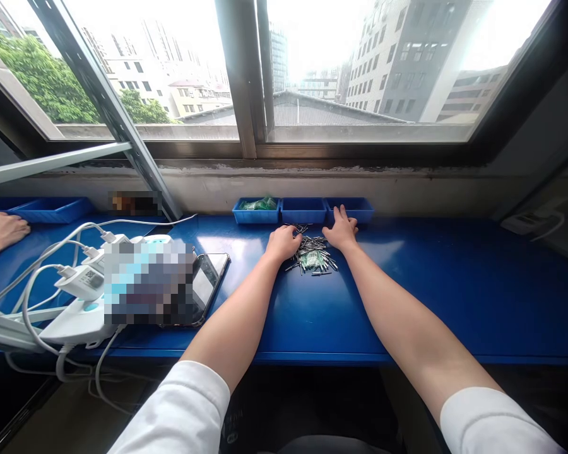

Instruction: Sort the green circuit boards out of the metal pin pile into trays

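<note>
A loose heap of slim metal pins (316, 244), rivet-like in shape, lies on the blue tabletop with a small clear-and-green plastic bag (312, 259) among them. At the heap's left edge rests my left hand (283, 243), its fingers curled in and closed; whatever they grip is hidden. My right hand (341, 229) is on the heap's right side, fingers apart and reaching over the front rim of the right blue bin (363, 211), thumb pointing toward the pins. Beside that bin stand the middle blue bin (303, 218) and the left blue bin (257, 217), which holds green-tinted plastic bags (260, 203).
A phone (211, 277) and a white power strip (76, 321) with plugged-in chargers and loose cables lie to the left. Another person's hand (2, 232) rests at the far left near more blue bins (57, 211). A metal shelf post (108, 107) rises there; windows stand behind.
</note>
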The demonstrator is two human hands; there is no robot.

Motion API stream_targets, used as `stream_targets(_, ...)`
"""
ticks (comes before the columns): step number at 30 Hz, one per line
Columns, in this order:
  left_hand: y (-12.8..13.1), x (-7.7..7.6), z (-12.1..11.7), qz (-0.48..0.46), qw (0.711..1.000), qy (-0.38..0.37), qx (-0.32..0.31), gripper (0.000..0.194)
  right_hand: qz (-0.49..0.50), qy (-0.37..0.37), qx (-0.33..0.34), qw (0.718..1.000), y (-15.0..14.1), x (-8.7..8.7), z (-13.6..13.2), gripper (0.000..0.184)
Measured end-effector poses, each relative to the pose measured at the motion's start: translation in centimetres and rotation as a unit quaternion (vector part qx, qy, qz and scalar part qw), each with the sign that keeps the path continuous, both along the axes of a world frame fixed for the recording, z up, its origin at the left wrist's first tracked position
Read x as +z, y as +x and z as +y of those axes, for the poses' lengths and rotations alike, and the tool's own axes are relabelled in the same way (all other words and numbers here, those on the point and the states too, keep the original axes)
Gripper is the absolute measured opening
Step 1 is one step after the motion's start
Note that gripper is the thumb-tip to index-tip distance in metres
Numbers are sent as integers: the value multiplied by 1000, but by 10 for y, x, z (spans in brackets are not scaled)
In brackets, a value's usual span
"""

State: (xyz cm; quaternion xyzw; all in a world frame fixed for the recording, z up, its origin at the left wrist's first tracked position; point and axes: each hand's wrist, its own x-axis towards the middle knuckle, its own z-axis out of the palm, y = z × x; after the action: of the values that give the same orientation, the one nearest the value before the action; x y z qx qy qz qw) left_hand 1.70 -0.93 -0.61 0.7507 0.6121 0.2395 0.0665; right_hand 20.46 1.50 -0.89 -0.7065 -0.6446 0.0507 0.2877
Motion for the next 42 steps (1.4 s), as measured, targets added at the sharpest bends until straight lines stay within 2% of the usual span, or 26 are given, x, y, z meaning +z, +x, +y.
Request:
stream_targets(3,0,-1,1,1,1000,1,-12,39,14,13,17,1000,0,-3,0,77)
stream_targets(6,0,-2,2,0,1000,9,-17,38,32,57,33,997,-1,-6,1,73)
stream_targets(10,0,-2,1,2,1000,17,-19,35,46,149,56,986,-6,-5,-2,54)
stream_targets(12,0,-2,0,5,1000,19,-21,34,44,164,94,981,-11,-3,-4,39)
stream_targets(14,0,-1,0,7,999,22,-23,32,33,143,149,978,-15,-2,-7,27)
stream_targets(16,0,-1,-1,8,999,24,-26,31,12,104,193,976,-20,-2,-10,24)
stream_targets(21,-1,-1,0,12,999,25,-29,31,-35,31,224,973,-24,-3,-13,21)
stream_targets(27,-1,-1,-1,18,999,25,-30,32,-8,36,255,966,-22,-3,-9,14)
stream_targets(38,-1,-1,-1,11,999,30,-27,33,-4,47,267,962,-25,-1,-12,11)
stream_targets(42,0,2,-4,-15,998,53,-35,33,34,79,267,960,-26,-1,-13,12)
